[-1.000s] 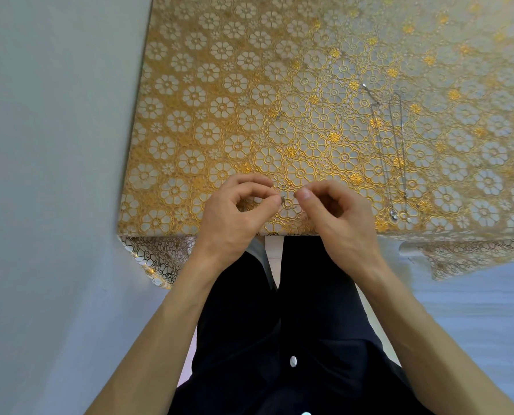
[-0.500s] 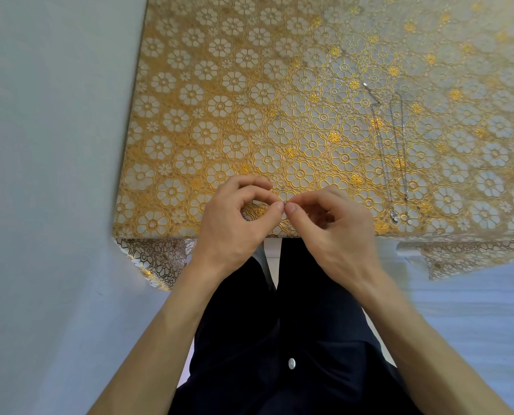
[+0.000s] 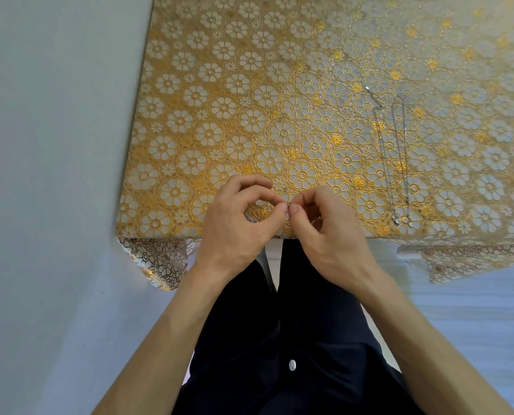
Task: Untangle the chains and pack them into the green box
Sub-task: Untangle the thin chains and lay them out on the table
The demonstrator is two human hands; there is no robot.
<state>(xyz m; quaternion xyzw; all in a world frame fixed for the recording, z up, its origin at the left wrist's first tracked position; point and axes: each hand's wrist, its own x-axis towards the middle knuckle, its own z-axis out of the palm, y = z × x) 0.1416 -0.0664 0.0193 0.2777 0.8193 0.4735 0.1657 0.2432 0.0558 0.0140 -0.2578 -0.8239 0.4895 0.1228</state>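
Both hands meet at the near edge of the counter [image 3: 219, 94]. The left hand [image 3: 234, 226] and right hand [image 3: 329, 235] each pinch a fine silver chain [image 3: 288, 204] between thumb and forefinger, tips almost touching. Off right, laid-out chains [image 3: 400, 157] lie stretched straight on the gold floral cloth [image 3: 157, 262], which drapes over the corners. A plain pale wall [image 3: 55, 145] runs along the left.

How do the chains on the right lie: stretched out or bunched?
Stretched out: the chains lie in long, nearly parallel lines on the tablecloth.
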